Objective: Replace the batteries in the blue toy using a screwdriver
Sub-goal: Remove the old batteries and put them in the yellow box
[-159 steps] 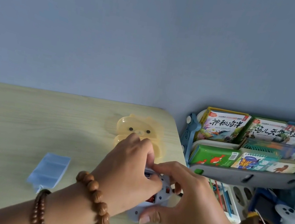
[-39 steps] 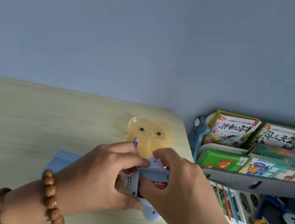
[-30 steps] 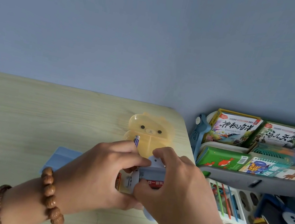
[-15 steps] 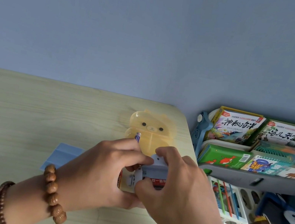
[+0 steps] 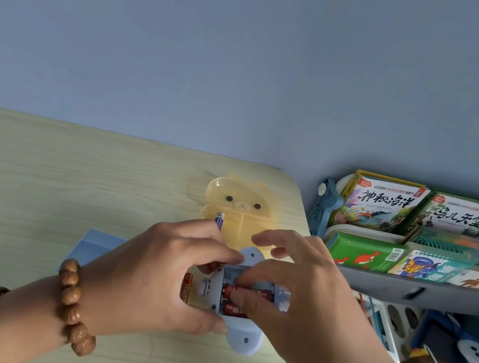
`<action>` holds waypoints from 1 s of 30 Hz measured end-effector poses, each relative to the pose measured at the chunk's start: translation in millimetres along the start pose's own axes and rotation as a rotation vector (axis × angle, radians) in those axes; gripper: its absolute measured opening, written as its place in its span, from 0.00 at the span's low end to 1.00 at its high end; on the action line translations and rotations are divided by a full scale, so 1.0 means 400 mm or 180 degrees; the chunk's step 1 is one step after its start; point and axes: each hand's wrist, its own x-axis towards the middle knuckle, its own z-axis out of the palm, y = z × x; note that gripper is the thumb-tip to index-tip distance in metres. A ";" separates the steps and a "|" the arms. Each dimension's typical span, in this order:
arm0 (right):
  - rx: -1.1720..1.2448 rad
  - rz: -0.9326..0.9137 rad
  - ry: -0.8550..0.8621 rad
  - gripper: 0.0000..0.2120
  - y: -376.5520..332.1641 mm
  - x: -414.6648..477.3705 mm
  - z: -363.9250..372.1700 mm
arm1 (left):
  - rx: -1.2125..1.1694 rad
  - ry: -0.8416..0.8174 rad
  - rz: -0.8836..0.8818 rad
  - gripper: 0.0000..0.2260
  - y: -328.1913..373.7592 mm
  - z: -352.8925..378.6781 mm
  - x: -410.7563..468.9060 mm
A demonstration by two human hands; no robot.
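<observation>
Holding one blue toy, two hands cover two red batteries.

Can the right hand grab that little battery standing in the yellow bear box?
Probably yes. The right hand only presses on the red batteries, and the blue-and-white battery stands uncovered in the translucent yellow bear-shaped box just beyond.

yellow bear-shaped box on the wooden table; picture books in a rack beside it.
</observation>
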 end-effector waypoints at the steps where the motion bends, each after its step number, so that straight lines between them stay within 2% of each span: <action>1: 0.0062 -0.0024 -0.0025 0.06 0.002 0.006 -0.003 | 0.0002 0.0001 -0.0011 0.31 0.000 -0.001 -0.001; 5: 0.0542 0.0128 0.0010 0.02 0.006 0.012 -0.017 | -0.0090 -0.0003 -0.0087 0.30 -0.002 -0.004 -0.001; 8: 0.0943 0.0307 0.0312 0.01 0.011 0.006 -0.018 | -0.0123 -0.0011 -0.0089 0.30 -0.005 -0.005 -0.001; 11: 0.1680 0.0575 0.0866 0.03 0.026 0.014 -0.021 | -0.0085 -0.0035 -0.0074 0.32 -0.008 -0.005 -0.002; 13: 0.2184 0.0673 0.0997 0.09 0.037 0.025 -0.024 | -0.0062 -0.0032 -0.0063 0.32 -0.009 -0.005 -0.003; 18: 0.2970 0.1062 0.0722 0.11 0.068 0.067 -0.036 | -0.0072 0.0003 -0.0063 0.31 -0.008 -0.007 -0.003; 19: 0.3052 0.1155 0.0590 0.15 0.073 0.073 -0.040 | -0.0068 0.0001 -0.0068 0.31 -0.008 -0.008 -0.002; 21: 0.2937 0.1209 0.0384 0.25 0.086 0.081 -0.045 | -0.0073 0.0002 -0.0075 0.31 -0.008 -0.009 -0.002; 23: 0.2641 0.1147 0.0326 0.28 0.092 0.090 -0.049 | -0.0086 0.0001 -0.0084 0.32 -0.010 -0.008 -0.003; 27: 0.1564 0.0816 0.0343 0.24 0.089 0.124 -0.042 | -0.0083 -0.0018 -0.0106 0.32 -0.012 -0.009 -0.003; 30: 0.1149 0.0515 0.0295 0.23 0.078 0.164 -0.030 | -0.0069 -0.0067 -0.0109 0.32 -0.013 -0.012 -0.005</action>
